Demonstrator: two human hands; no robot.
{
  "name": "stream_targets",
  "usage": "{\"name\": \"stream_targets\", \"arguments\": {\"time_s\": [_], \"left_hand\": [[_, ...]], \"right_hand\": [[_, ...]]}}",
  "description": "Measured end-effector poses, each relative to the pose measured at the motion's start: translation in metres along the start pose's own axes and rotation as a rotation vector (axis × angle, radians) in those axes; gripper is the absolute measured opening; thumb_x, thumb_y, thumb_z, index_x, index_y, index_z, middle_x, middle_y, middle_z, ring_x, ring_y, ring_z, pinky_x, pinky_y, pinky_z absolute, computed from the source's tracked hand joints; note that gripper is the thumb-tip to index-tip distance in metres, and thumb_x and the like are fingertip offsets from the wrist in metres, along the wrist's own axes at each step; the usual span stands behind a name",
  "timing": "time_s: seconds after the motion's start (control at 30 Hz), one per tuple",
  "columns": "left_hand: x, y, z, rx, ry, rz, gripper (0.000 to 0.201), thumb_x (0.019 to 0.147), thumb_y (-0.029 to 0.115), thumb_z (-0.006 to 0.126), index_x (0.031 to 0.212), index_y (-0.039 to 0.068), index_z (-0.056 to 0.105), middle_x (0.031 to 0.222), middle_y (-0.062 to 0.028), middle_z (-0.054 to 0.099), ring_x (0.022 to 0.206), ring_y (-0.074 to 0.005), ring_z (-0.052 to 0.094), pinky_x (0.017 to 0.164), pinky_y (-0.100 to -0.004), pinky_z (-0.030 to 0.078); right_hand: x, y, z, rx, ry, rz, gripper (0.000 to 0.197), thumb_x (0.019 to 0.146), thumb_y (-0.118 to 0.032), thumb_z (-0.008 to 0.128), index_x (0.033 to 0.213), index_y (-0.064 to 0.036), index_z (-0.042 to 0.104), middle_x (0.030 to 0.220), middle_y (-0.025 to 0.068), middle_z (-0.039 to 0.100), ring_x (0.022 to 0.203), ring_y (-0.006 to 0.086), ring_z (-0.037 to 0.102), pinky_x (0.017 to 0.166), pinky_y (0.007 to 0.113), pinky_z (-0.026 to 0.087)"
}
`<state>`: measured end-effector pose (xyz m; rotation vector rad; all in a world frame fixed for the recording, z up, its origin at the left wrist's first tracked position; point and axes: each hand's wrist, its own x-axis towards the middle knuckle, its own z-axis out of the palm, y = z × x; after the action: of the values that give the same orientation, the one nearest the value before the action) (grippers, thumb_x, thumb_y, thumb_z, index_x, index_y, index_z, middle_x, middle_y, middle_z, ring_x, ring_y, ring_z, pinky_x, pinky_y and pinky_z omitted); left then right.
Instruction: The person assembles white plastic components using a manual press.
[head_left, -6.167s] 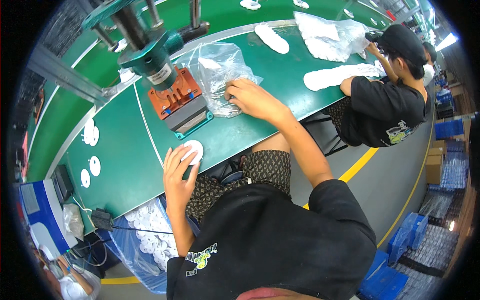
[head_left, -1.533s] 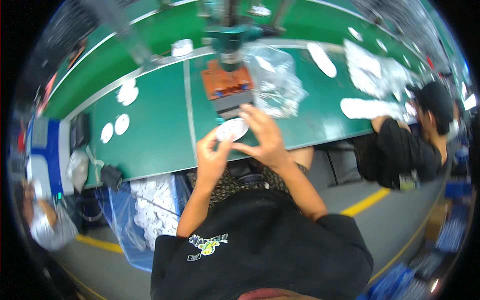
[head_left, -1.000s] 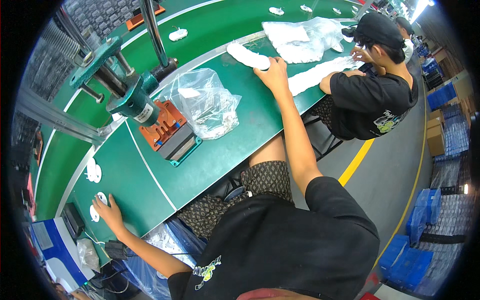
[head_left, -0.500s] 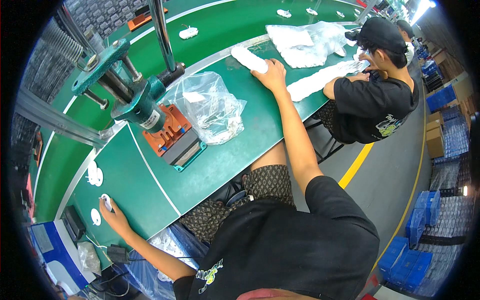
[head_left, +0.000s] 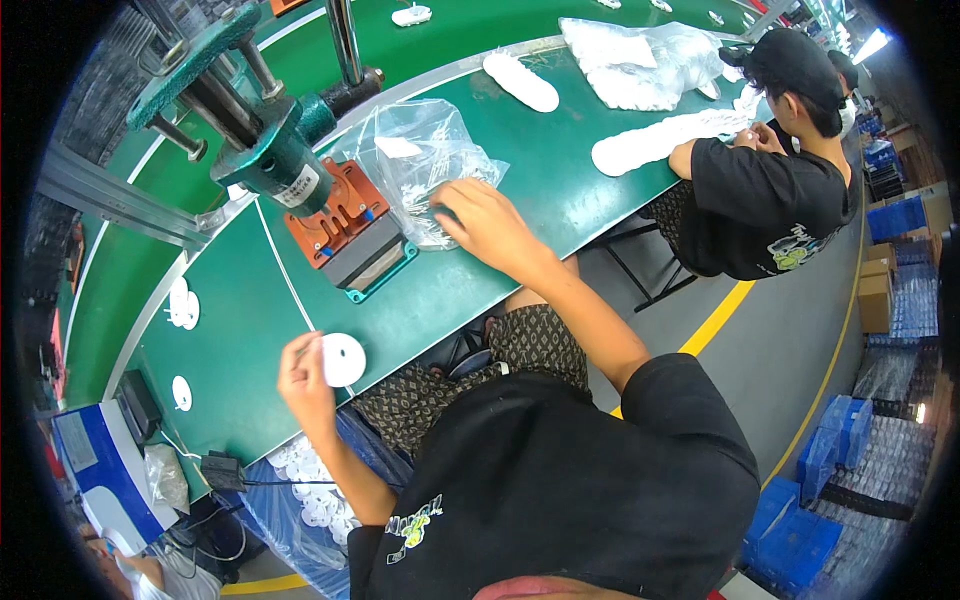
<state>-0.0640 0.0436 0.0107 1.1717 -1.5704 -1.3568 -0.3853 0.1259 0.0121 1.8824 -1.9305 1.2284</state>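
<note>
My left hand pinches a round white disc with a small dark hole, above the green table near its front edge. My right hand reaches over a clear plastic bag holding small, thin white parts. Its fingers are bent at the bag; what they grip, if anything, is hidden. To the left of the bag stands a hand press with a green frame and an orange fixture. A row of stacked white discs lies farther back.
Other white discs lie at the table's left end, by a blue-and-white device. Below is a blue-lined container of white parts. At the right a co-worker handles a long row of discs. A green conveyor runs behind.
My right hand has let go of the row of discs and moved left and nearer to the bag. My left hand has moved right from the table's left end, bringing a white disc.
</note>
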Motion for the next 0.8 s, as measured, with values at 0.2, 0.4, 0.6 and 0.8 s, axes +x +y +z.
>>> {"name": "stream_targets", "arguments": {"time_s": [0.2,0.4,0.6,0.8], "left_hand": [[-0.003,0.006,0.044,0.376,-0.175,0.07,0.021,0.092,0.01,0.068,0.111,0.002,0.069,0.079,-0.0041,0.067,0.074,-0.0111,0.057,0.076,-0.028,0.047],[-0.012,0.024,0.047,0.394,-0.118,0.269,0.055,0.079,0.021,0.081,0.127,0.004,0.061,0.107,-0.0092,0.066,0.09,-0.0216,0.059,0.09,-0.0372,0.046],[-0.015,0.018,0.047,0.668,-0.129,0.546,0.07,0.068,0.03,0.087,0.128,0.004,0.06,0.114,-0.0139,0.063,0.105,-0.0344,0.057,0.1,-0.0444,0.04],[-0.016,0.032,0.049,0.623,-0.206,0.415,0.062,0.071,0.02,0.08,0.126,0.003,0.059,0.108,-0.0143,0.065,0.101,-0.032,0.059,0.098,-0.0432,0.04]], "right_hand": [[0.018,0.004,0.012,-0.168,-0.297,0.108,0.021,0.088,-0.007,0.062,0.107,0.0019,0.058,0.097,0.0195,0.065,0.089,0.038,0.065,0.078,0.046,0.054],[0.031,0.002,0.004,-0.361,-0.431,-0.041,0.01,0.084,-0.004,0.058,0.091,0.0014,0.062,0.091,0.0196,0.064,0.088,0.0378,0.066,0.077,0.047,0.054],[0.003,-0.01,-0.014,-0.13,0.09,0.053,0.025,0.082,0.0,0.068,0.107,-0.0025,0.067,0.097,0.0135,0.069,0.085,0.0261,0.068,0.077,0.038,0.055],[-0.043,-0.095,0.015,0.752,-0.039,0.478,0.023,0.088,0.0,0.07,0.111,-0.0007,0.069,0.098,0.0108,0.073,0.086,0.0158,0.07,0.077,0.03,0.054]]}}
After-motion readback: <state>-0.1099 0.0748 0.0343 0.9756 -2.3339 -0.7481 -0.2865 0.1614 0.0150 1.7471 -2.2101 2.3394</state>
